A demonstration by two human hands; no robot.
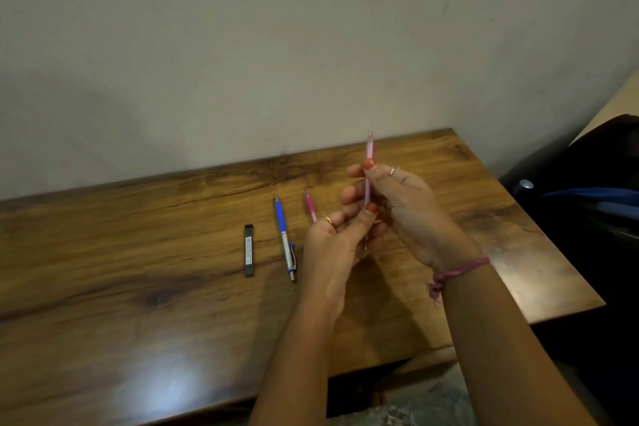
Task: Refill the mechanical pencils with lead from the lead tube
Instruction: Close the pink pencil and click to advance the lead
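Note:
I hold a light pink mechanical pencil (369,162) upright above the wooden table (138,287). My right hand (411,214) grips its middle between thumb and fingers. My left hand (337,245) closes around its lower end, which is partly hidden by my fingers. A blue and silver mechanical pencil (285,239) lies on the table left of my hands. A darker pink pencil (310,206) lies beside it, its lower part hidden behind my left hand. The dark lead tube (249,250) lies furthest left, apart from both hands.
A plain wall rises behind the table's far edge. A dark bag with blue parts (587,204) stands off the table's right edge. The table's front edge (380,367) runs under my forearms.

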